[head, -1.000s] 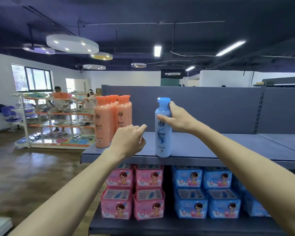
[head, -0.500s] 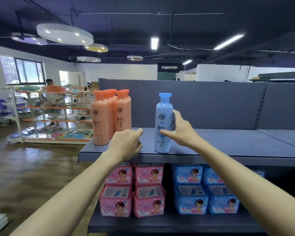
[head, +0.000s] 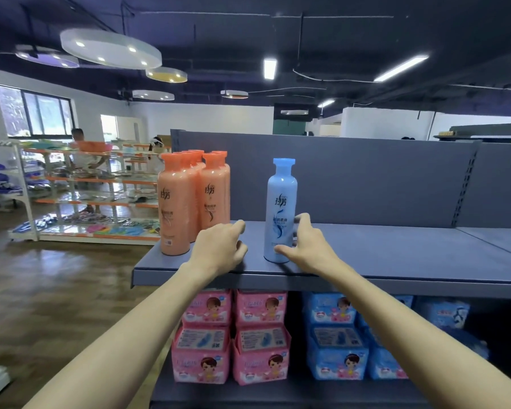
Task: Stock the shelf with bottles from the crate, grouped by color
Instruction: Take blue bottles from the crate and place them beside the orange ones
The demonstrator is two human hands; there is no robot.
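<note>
Now the blue bottle [head: 280,211] stands upright on the shelf [head: 396,255], near its front edge and well apart from the orange bottles [head: 192,199] at the left. Its long axis is vertical. The right hand [head: 307,246] is just beside its lower part, on the right; thumb and fingers are spread loosely, and they seem to touch the bottle, not grip it. The left hand [head: 219,249] is farther, between both groups, loosely curled and holding nothing.
</note>
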